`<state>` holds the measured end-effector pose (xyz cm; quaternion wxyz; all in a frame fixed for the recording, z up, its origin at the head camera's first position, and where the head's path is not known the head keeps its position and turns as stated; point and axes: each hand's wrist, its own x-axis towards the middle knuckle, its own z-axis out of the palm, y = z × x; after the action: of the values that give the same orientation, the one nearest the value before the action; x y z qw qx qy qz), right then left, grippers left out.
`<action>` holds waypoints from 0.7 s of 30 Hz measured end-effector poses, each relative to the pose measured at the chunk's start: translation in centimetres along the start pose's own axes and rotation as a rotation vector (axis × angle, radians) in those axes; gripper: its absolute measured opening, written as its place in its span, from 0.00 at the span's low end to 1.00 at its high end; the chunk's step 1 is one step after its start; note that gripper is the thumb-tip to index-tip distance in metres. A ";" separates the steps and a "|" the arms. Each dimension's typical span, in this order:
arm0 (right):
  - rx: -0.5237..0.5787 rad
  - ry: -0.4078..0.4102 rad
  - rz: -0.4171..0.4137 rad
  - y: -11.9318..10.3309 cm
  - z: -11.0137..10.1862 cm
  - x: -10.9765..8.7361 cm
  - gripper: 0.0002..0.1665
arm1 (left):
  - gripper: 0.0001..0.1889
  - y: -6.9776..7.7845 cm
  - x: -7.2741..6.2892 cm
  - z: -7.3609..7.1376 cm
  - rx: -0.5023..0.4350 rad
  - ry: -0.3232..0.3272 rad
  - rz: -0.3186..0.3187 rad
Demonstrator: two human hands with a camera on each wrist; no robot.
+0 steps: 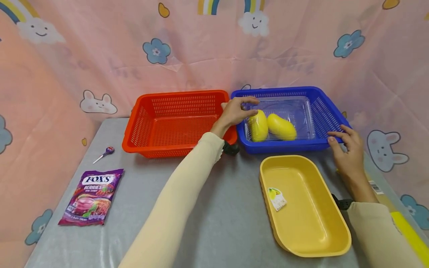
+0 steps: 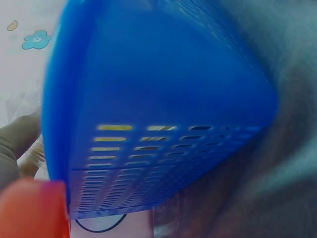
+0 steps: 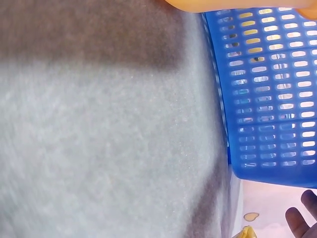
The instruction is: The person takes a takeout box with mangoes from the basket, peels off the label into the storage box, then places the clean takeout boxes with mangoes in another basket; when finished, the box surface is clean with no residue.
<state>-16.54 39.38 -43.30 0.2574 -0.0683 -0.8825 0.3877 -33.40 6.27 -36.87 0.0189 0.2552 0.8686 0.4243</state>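
Observation:
A clear plastic container (image 1: 303,121) lies in the blue basket (image 1: 278,147), with two yellow mangoes (image 1: 282,127) showing through it. Over the container's left side is my left hand (image 1: 234,111), thumb and fingers curved but spread apart, the fingertips at the plastic. In the left wrist view, part of that hand (image 2: 22,136) appears beyond the basket's rim, beside clear plastic. My right hand (image 1: 348,154) is at the basket's front right corner, fingers spread and fingertips at the rim. Only some fingers (image 3: 299,220) show in the right wrist view.
A red basket (image 1: 181,152) stands left of the blue one. In front is a yellow tray (image 1: 301,197) with a sticker inside. On the left lie a purple candy bag (image 1: 92,197) and a lollipop (image 1: 108,150). A yellow package (image 1: 407,232) lies partly behind my right arm.

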 end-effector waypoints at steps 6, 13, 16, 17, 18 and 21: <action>-0.011 -0.002 0.001 0.1 0.0 0.1 0.22 | 0.19 0.1 0.0 0.0 0.128 -0.017 -0.035; -0.010 0.008 -0.016 0.1 0.2 0.1 0.21 | 0.20 0.2 -0.1 0.1 0.220 -0.076 -0.119; -0.013 0.016 -0.024 0.0 0.1 0.0 0.21 | 0.21 0.1 -0.2 0.1 0.201 -0.073 -0.124; -0.014 0.016 -0.025 0.0 0.1 0.0 0.21 | 0.21 0.1 -0.3 0.1 0.189 -0.072 -0.122; -0.015 0.016 -0.024 0.0 0.1 0.0 0.21 | 0.21 0.1 -0.3 0.0 0.178 -0.071 -0.120; -0.016 0.010 -0.024 0.1 0.1 -0.1 0.21 | 0.21 0.1 -0.5 -0.1 0.146 -0.083 -0.119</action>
<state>-16.53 39.34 -43.43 0.2660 -0.0617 -0.8851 0.3770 -32.99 6.03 -36.84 0.0613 0.2210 0.9093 0.3472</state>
